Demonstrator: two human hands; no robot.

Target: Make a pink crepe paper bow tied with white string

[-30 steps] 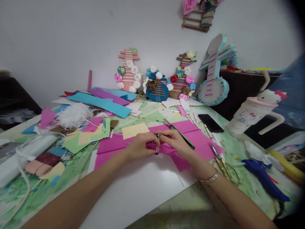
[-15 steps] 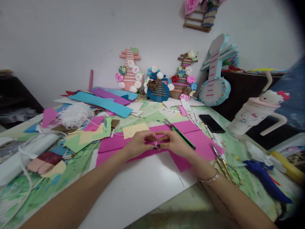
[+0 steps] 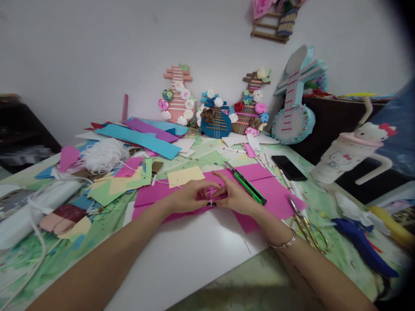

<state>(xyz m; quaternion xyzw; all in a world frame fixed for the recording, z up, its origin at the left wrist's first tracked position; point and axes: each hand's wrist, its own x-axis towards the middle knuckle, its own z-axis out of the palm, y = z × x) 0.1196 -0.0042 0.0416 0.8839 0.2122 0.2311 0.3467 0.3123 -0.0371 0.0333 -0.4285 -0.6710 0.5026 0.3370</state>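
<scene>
My left hand [image 3: 188,196] and my right hand [image 3: 236,196] meet at the middle of the table, thumbs close together. Between their fingertips is a bit of white string [image 3: 211,195], pinched by both hands; whether it is looped around something is too small to tell. A strand runs left from behind my left hand to a tangled bundle of white string [image 3: 104,155]. Below my hands lies pink paper [image 3: 259,221], partly over a white board [image 3: 181,255]. A green utility knife [image 3: 248,185] rests on the pink paper, just beyond my right hand.
Gold-handled scissors [image 3: 308,226], a blue glue gun [image 3: 363,246], a phone [image 3: 288,167] and a white tumbler [image 3: 346,155] stand or lie to the right. Paper scraps [image 3: 110,192] cover the left side. Decorated paper instruments [image 3: 215,123] lean along the wall.
My fingers have spread a little, and my right index finger has lifted away from the left hand. The string between them looks more upright. Elsewhere the table looks the same.
</scene>
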